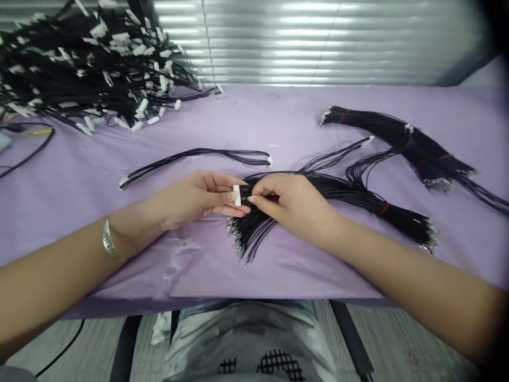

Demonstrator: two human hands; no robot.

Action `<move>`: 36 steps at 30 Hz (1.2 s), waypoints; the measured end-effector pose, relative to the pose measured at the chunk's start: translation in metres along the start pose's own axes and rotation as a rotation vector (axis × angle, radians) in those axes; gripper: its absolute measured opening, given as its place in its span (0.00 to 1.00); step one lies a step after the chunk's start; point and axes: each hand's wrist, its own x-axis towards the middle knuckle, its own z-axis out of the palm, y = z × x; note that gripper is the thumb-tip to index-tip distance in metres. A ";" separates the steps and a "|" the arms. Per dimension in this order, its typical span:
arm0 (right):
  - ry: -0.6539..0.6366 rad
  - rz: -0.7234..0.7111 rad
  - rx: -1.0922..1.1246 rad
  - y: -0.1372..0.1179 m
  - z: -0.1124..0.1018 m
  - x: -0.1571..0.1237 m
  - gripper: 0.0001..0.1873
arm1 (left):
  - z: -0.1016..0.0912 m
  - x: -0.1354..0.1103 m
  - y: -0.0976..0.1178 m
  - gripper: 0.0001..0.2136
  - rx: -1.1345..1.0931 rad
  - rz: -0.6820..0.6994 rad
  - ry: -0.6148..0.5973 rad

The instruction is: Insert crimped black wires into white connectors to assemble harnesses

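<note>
Over one purple cloth (298,276), your left hand (191,199) pinches one small white plastic connector (237,195) between closed thumb and fingers; your right hand (298,201) closes thumb and forefinger on thin black wire (247,189) just beside it. Beneath both lies one red-tied bundle of black silver-tipped wires (338,188); just beyond, one loose black cable with two white ends (199,152).

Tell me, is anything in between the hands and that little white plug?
Nothing visible blocks the left hand, which holds the white plug. Between the plug and the right hand, only black wires show in the small gap.
</note>
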 end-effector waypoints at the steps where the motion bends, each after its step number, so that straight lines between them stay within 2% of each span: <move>1: -0.007 0.010 0.009 0.000 0.000 0.000 0.07 | 0.000 0.000 0.000 0.10 0.008 0.006 -0.004; 7: -0.013 0.044 0.115 -0.001 0.001 0.000 0.07 | -0.005 0.003 0.000 0.09 0.008 0.037 -0.074; 12: -0.012 0.030 0.078 0.000 0.005 0.001 0.08 | -0.006 0.003 -0.001 0.09 0.015 0.036 -0.077; 14: 0.000 -0.016 0.011 -0.001 0.002 0.000 0.07 | -0.005 0.003 -0.001 0.08 0.008 0.033 -0.078; 18: 0.186 -0.218 -0.245 -0.007 -0.014 -0.007 0.08 | -0.003 0.002 0.001 0.08 -0.040 0.069 -0.062; 19: 0.189 -0.259 -0.287 -0.008 -0.018 -0.009 0.08 | -0.003 0.001 0.001 0.09 -0.052 0.076 -0.054; 20: 0.143 -0.286 -0.306 -0.008 -0.021 -0.010 0.07 | -0.003 0.001 0.001 0.09 -0.061 0.076 -0.047; 23: -0.111 -0.328 -0.293 -0.006 -0.023 -0.010 0.05 | -0.004 0.000 0.002 0.10 -0.082 0.056 -0.023; 25: -0.205 -0.336 -0.281 -0.003 -0.020 -0.009 0.06 | -0.005 0.000 0.002 0.10 -0.090 0.043 -0.006; 29: -0.255 -0.298 -0.267 -0.008 -0.020 -0.008 0.06 | -0.005 0.002 0.002 0.10 -0.084 0.054 -0.020; 33: -0.222 -0.162 -0.196 -0.016 -0.026 -0.009 0.05 | -0.005 0.002 0.001 0.10 -0.064 0.033 -0.054; 36: -0.185 -0.166 -0.097 -0.015 -0.027 -0.009 0.05 | -0.006 0.001 0.001 0.08 -0.043 0.012 -0.088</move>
